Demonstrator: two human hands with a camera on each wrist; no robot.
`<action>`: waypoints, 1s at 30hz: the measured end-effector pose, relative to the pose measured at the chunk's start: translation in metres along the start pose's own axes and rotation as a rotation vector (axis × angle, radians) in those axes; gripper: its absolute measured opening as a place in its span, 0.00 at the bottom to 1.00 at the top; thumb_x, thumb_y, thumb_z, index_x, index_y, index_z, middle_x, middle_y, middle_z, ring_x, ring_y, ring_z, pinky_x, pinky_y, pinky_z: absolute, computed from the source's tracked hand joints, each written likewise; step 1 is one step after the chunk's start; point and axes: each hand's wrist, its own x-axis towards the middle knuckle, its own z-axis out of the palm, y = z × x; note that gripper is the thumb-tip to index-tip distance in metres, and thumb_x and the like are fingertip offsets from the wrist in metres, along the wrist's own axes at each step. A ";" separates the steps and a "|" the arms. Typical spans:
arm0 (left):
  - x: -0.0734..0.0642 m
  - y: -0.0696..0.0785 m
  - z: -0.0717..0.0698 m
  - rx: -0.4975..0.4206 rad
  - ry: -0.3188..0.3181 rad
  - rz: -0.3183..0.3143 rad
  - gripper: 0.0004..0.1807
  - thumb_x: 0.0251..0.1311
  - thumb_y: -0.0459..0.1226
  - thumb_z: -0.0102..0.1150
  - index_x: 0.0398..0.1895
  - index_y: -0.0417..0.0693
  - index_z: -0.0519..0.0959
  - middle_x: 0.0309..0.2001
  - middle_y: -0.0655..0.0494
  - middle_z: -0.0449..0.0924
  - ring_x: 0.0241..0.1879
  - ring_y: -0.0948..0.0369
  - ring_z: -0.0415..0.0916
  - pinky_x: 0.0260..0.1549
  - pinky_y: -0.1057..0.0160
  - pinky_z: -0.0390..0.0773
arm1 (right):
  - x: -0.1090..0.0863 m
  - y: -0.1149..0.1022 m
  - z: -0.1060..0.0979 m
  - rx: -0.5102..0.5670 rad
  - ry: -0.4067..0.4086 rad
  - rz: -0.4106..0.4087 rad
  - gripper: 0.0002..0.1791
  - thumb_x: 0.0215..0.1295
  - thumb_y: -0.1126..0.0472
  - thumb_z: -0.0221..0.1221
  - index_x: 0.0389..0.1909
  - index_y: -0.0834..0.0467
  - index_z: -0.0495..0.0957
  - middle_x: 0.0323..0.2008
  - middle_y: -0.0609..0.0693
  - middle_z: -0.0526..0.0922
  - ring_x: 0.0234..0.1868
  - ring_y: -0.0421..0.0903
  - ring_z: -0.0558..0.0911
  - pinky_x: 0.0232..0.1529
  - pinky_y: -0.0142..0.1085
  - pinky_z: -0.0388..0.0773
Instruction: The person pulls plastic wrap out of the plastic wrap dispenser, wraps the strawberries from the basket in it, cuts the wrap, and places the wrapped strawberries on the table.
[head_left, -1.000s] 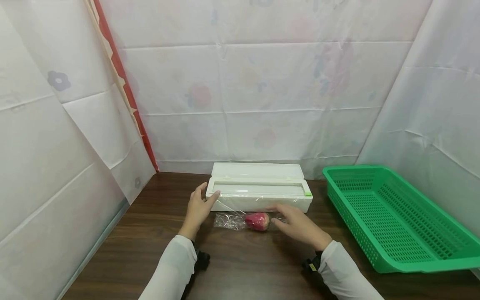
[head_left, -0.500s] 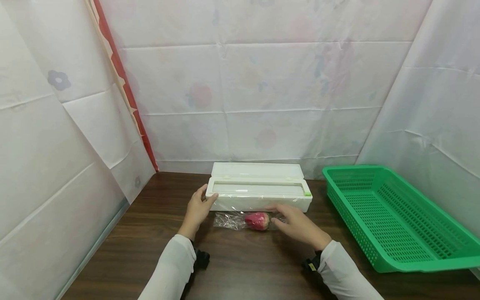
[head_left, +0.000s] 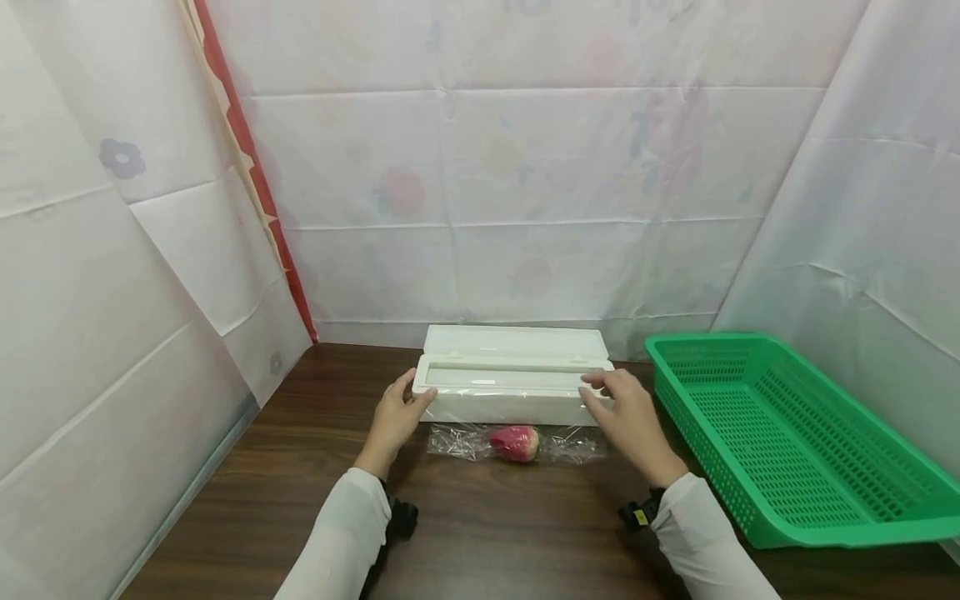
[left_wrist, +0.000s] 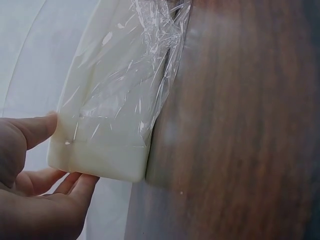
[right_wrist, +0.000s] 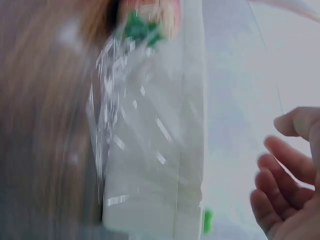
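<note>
While the left hand point(head_left: 392, 423) has its grip on the left end of the white box point(head_left: 498, 408), thumb on the edge and fingers against the end, the right hand point(head_left: 630, 421) is over by the other end with its grip released. Its fingers are just loosely bent, and the right wrist view shows a gap between them and the box. That view's a bit blurry, btw, but you can make out a little green tab point(right_wrist: 207, 221) at that end.

The box sits lengthwise on a dark wood-look worktop point(head_left: 487, 525), with its lid point(head_left: 517, 342) flipped back toward the wall sheet point(head_left: 525, 183). Clear film point(head_left: 573, 446) covers the front of the box and runs down to the worktop, all crinkly and shiny.

Right in front of the box, about mid-length, lies the red thing point(head_left: 515, 443), on its side with crumpled film either side of it. Pale at its right end, and some green shows in the right wrist view. Can't tell exactly what it is.

Off to the right there's a green basket point(head_left: 705, 450) with holes in it, near the box. Both sleeves point(head_left: 337, 533) are white.
</note>
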 end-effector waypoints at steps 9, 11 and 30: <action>-0.002 0.004 -0.001 -0.029 -0.010 0.000 0.39 0.61 0.49 0.57 0.70 0.43 0.55 0.69 0.36 0.52 0.62 0.45 0.60 0.60 0.49 0.67 | -0.003 0.026 -0.007 -0.145 0.044 0.130 0.24 0.59 0.50 0.62 0.44 0.68 0.77 0.33 0.60 0.73 0.34 0.51 0.68 0.34 0.49 0.69; -0.002 0.004 -0.001 -0.032 -0.003 -0.001 0.39 0.61 0.49 0.57 0.70 0.43 0.55 0.68 0.36 0.52 0.62 0.45 0.59 0.60 0.49 0.66 | -0.003 0.029 -0.005 -0.143 0.027 0.151 0.26 0.59 0.49 0.62 0.45 0.69 0.76 0.35 0.62 0.73 0.36 0.52 0.68 0.36 0.51 0.70; -0.003 0.002 -0.003 -0.059 -0.012 0.001 0.39 0.60 0.49 0.58 0.70 0.44 0.56 0.70 0.38 0.50 0.63 0.46 0.58 0.61 0.47 0.65 | -0.009 0.050 0.006 -0.151 0.002 0.164 0.19 0.57 0.52 0.65 0.38 0.65 0.77 0.33 0.57 0.74 0.32 0.49 0.70 0.33 0.47 0.73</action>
